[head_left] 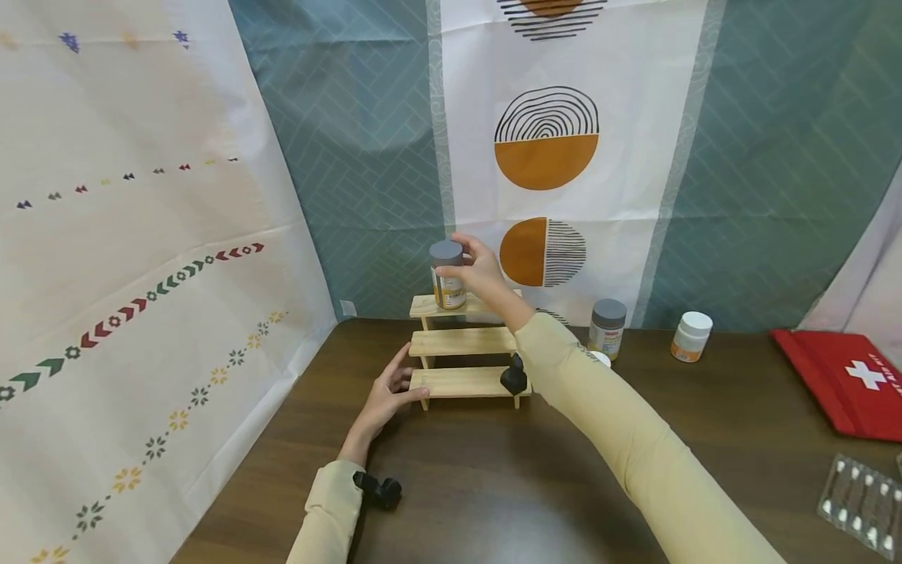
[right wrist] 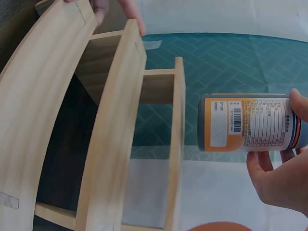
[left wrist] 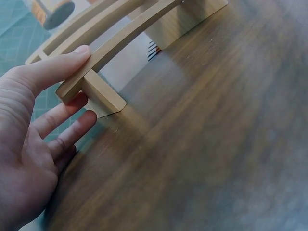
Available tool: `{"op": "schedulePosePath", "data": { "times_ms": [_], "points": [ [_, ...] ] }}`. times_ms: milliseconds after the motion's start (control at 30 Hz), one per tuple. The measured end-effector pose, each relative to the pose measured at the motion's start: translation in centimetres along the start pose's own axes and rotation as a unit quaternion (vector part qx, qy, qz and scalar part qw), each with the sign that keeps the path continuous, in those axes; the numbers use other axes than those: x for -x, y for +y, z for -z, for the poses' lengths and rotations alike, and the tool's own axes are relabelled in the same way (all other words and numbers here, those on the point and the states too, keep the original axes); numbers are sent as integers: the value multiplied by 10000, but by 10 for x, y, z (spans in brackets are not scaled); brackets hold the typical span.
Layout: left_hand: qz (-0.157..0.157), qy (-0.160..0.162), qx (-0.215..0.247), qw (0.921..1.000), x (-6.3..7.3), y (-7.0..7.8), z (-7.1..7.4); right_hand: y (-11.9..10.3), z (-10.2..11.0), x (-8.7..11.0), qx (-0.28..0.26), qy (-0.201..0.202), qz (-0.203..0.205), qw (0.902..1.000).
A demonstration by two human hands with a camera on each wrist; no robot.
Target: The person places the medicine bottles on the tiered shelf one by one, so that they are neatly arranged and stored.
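A three-step wooden stand (head_left: 465,342) stands on the table against the back cloth. My left hand (head_left: 384,401) grips the left end of its lowest step, thumb on top and fingertips underneath, as the left wrist view shows. Up at the left end of the top step, my right hand (head_left: 488,280) holds a supplement bottle (head_left: 449,291) with a grey lid and an orange and white label. In the right wrist view a gap shows between the bottle's base and the top step (right wrist: 177,139). The fingers wrap the bottle near its lid.
Right of the stand is another grey-lidded bottle (head_left: 607,327), with a white lid (head_left: 600,358) partly hidden by my right sleeve. Farther right are a white-lidded bottle (head_left: 691,337), a red first aid pouch (head_left: 838,380) and a blister pack (head_left: 861,501). Patterned cloths hang behind and left.
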State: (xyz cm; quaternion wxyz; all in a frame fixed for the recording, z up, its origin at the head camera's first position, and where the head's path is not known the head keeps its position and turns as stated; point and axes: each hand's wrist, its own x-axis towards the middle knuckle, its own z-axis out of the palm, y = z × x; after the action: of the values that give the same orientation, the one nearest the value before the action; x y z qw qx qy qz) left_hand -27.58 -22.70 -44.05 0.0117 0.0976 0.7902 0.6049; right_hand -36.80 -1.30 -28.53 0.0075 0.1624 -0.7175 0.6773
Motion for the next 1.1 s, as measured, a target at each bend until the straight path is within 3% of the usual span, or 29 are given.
{"op": "schedulePosePath", "data": {
  "times_ms": [367,767,1100],
  "points": [
    [-15,70,128,9999,4,-2,-2,19,-15,-14,249,-111,-22,9996],
    [-53,19,122,9999,-2,5,-2,14,-15,-19,417,46,-161,9990],
    [-185,-38,179,9997,0,0,0,12,0,-13,1069,-696,-355,9912]
  ]
}}
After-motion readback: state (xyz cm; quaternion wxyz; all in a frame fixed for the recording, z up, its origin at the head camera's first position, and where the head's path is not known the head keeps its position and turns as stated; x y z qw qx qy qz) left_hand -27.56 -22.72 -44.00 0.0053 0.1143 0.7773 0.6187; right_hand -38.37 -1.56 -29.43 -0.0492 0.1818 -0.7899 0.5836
